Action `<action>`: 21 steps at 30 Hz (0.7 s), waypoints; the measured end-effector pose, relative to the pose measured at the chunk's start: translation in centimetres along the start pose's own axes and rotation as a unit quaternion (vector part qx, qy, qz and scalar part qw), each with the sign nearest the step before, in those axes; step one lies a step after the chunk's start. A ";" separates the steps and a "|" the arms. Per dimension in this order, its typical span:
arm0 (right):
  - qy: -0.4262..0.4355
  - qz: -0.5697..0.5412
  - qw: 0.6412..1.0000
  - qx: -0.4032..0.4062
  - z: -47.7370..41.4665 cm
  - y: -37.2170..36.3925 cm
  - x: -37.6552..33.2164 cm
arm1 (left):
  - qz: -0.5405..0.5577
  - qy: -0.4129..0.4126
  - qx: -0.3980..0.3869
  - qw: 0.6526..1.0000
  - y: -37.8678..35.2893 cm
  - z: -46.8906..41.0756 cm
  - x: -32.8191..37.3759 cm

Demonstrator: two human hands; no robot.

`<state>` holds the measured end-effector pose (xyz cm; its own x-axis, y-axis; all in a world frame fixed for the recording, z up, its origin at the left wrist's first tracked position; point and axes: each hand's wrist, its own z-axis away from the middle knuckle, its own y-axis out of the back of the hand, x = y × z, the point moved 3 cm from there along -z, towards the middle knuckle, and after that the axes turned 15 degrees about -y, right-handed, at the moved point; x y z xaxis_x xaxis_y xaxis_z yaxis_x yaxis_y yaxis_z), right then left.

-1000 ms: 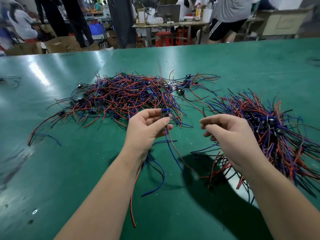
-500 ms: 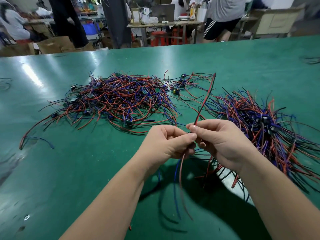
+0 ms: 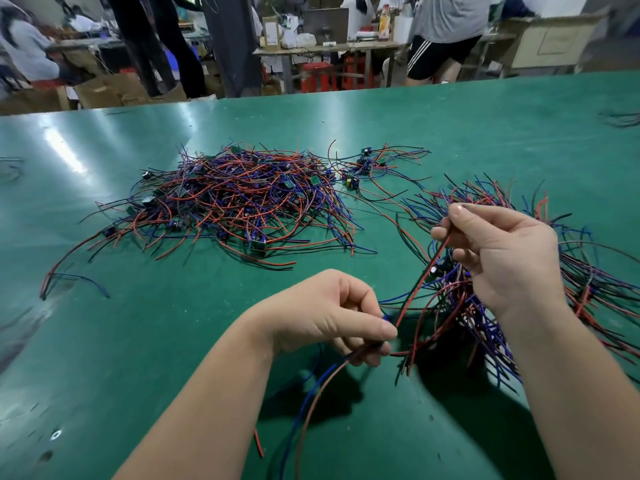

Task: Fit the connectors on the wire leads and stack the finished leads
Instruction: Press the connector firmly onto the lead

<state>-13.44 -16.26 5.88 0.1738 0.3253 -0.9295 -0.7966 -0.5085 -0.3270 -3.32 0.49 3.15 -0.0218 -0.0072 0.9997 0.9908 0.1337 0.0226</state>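
The lead being worked on is a pair of thin, glossy insulated strands, one red and one blue. The taut red strand (image 3: 420, 285) runs on a slant between both hands, while the loose blue and red tails (image 3: 311, 389) droop in soft curves below the left hand.

The left hand (image 3: 329, 313), nearer than the big tangled heap of red, blue and black wires (image 3: 242, 199) and a little to its right, pinches the lead between thumb and curled fingers. Whether a connector sits in that pinch cannot be told.

The right hand (image 3: 505, 258), to the right of the heap, pinches the red strand's upper end, its other fingers curled.

The heap is a low, springy mound, studded with small boxy dark and green parts. It lies on a smooth, shiny green table mat (image 3: 138, 341).

To the heap's right, under and beyond the right hand, spreads a second bristling pile of similar wires (image 3: 595, 289). Just off the heap's far right edge lies a small cluster of tiny blue and yellow component boards (image 3: 363, 162).
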 end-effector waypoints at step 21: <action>-0.085 0.102 0.978 -0.163 0.9 -3.0 2.6 | 0.360 -0.193 0.135 0.903 1.9 -0.6 0.8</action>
<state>-11.12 -13.19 4.64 -0.0897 0.3051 -0.9481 -0.5730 -0.7945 -0.2014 -1.38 0.15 3.96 0.5178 0.5159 0.6824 0.7001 0.2028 -0.6846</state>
